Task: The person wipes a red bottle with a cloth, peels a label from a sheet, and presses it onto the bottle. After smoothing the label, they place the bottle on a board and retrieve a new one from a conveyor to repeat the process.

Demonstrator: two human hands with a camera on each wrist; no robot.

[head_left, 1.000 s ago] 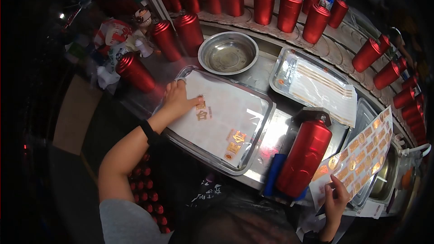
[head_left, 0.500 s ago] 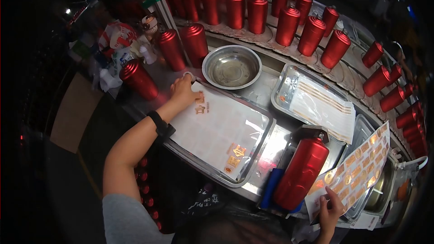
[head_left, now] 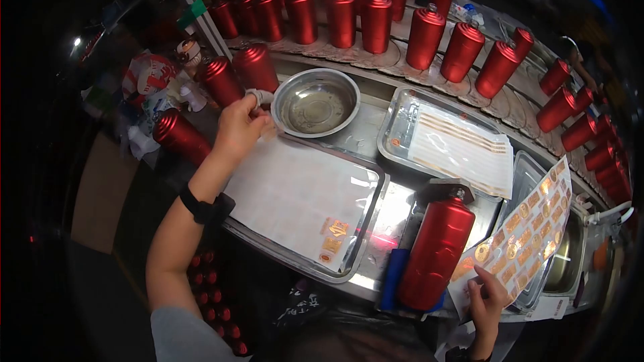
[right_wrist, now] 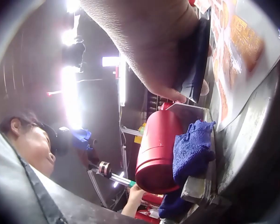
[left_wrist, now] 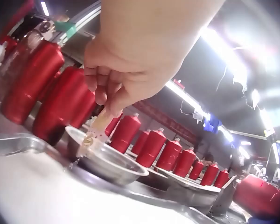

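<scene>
My left hand (head_left: 238,131) is over the far left corner of a steel tray (head_left: 376,218) lined with a white sheet (head_left: 295,194). In the left wrist view, its thumb and fingers pinch a small translucent decal (left_wrist: 94,135), which hangs down in front of the metal bowl (left_wrist: 114,168). Gold character decals (head_left: 332,238) lie at the sheet's near right corner. My right hand (head_left: 488,302) is beside a printed sheet of gold decals (head_left: 526,241). In the right wrist view, its thumb and fingers hold a dark flat piece (right_wrist: 194,63). A red bottle (head_left: 439,255) lies just left of it.
Blue cloth (right_wrist: 193,149) pads the bottle's holder. Behind the trays, red bottles (head_left: 426,37) line a curved conveyor. Several more red bottles (head_left: 181,137) stand at the left. A second tray (head_left: 396,137) holds striped white sheets (head_left: 459,151); a sink (head_left: 567,261) is at the right.
The left hand has lifted the gold character decal off the white sheet and moved it up toward the bowl. My right hand stays near the printed sheet. The head view has shifted slightly.
</scene>
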